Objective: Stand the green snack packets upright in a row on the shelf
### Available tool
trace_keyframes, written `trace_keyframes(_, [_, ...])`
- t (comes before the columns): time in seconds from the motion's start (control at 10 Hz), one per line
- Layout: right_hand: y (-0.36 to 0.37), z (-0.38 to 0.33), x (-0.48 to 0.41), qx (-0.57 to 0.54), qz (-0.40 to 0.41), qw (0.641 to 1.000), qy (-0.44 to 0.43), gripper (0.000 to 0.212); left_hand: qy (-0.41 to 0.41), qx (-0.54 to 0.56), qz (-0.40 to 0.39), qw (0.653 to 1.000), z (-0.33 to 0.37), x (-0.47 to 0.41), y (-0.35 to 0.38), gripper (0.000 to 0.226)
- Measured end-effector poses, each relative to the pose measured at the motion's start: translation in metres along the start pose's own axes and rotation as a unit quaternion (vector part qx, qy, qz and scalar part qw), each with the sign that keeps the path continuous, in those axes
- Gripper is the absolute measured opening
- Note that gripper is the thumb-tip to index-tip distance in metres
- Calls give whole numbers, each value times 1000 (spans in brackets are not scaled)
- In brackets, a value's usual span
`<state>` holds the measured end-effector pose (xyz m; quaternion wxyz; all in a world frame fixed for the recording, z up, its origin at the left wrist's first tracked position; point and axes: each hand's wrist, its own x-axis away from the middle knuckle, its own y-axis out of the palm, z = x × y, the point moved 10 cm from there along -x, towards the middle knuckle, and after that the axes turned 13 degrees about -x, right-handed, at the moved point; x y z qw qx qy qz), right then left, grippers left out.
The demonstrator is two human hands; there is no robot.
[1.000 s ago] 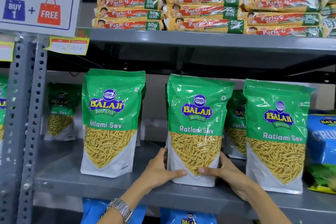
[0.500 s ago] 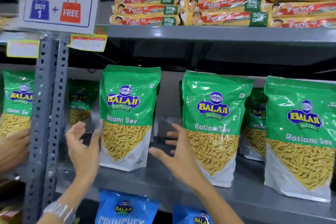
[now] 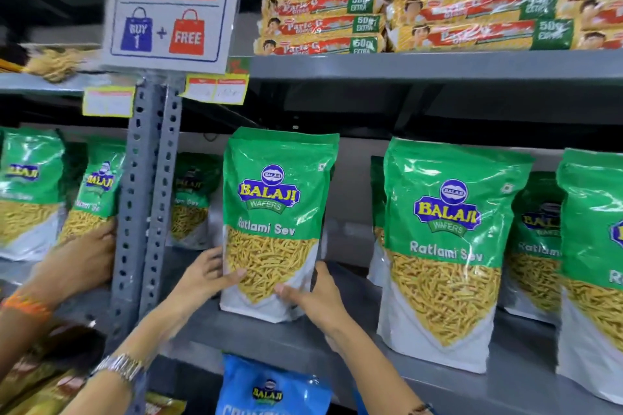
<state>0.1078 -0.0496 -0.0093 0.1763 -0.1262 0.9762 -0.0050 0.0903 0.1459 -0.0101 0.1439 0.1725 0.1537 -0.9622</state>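
A green Ratlami Sev packet (image 3: 274, 199) stands upright on the grey shelf (image 3: 256, 337). My left hand (image 3: 202, 276) grips its lower left edge and my right hand (image 3: 313, 300) grips its lower right edge. To the right, a second green packet (image 3: 445, 246) stands upright, and a third green packet (image 3: 593, 266) stands at the frame's right edge. More green packets (image 3: 536, 242) stand behind them, and another back packet (image 3: 192, 199) sits left of the held one.
A grey perforated upright post (image 3: 145, 199) splits the shelving. Left of it, another person's hand (image 3: 81, 256) touches a green packet (image 3: 94, 189). Biscuit packs (image 3: 323, 13) are stacked on the upper shelf. A blue packet (image 3: 269, 387) hangs below. A "FREE" sign (image 3: 172, 0) hangs above.
The view shifted left. Both my hands left the middle packet, moved left and closed on the lower edges of the left-hand packet.
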Motion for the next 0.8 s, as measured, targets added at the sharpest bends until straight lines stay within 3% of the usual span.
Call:
trace_keyframes(0.1, [4,5,-4,-34,0,999,7,77,4,2,6,1000,-6,-4,-7,57])
trace_keyframes(0.2, [7,8,-8,-44,3,999,4,67,13,6,0,1000,-6,-4,-11,95])
trace_keyframes(0.3, [6,13,-10,-49,13,999,1,70,16,11,-5,1000,-9,-7,-11,102])
trace_keyframes(0.5, [9,8,-6,-46,-1,999,-18,56,28,32,9,999,-12,-11,-13,138])
trace_keyframes(0.6, [10,2,2,-39,-20,999,-31,52,22,62,30,997,-6,-4,-12,129])
trace_keyframes(0.7, [-11,-25,16,18,66,987,-144,47,91,47,169,980,14,16,-26,89])
trace_keyframes(0.8, [-41,-85,51,61,167,932,-314,42,214,17,269,939,73,53,-16,82])
